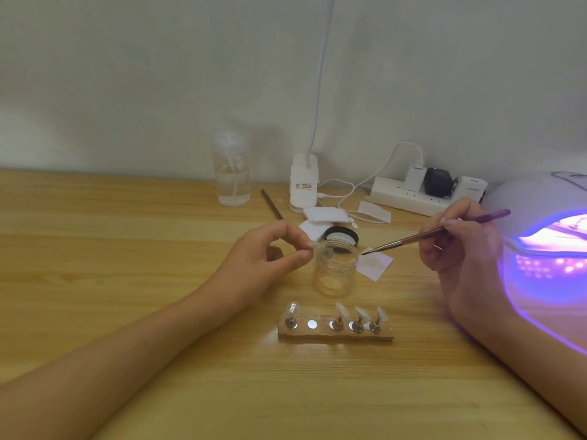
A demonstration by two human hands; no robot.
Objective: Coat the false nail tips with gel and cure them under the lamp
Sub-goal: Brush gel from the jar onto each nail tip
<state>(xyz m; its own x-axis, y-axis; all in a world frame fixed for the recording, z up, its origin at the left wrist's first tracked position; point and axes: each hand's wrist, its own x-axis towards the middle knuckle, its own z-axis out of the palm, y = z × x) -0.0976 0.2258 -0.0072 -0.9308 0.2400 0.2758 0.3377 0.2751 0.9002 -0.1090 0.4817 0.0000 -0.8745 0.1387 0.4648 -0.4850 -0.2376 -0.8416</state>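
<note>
In the head view, my left hand point(266, 258) is raised over the surface point(127, 249). Its thumb and forefinger pinch one false nail tip point(313, 245) right at the rim of the clear jar point(335, 271), and the other fingers point(275, 253) curl loosely. My right hand point(460, 249) grips the brush point(435, 231) like a pen. The bristles point left, over the edge of a small white paper square point(378, 265) just beside the jar; whether they touch it I cannot tell. The black lid point(341, 234) lies behind the jar. Nearer me sits the wooden holder point(336, 335), carrying four more nail tips point(342, 309) on little stands, with a bare metal disc second from the left. The curing lamp point(540, 198) stands at the far right, glowing purple, close to my right wrist. Along the wall are a pump bottle point(232, 176), a clip lamp base point(303, 185) and a power strip point(409, 198).
</note>
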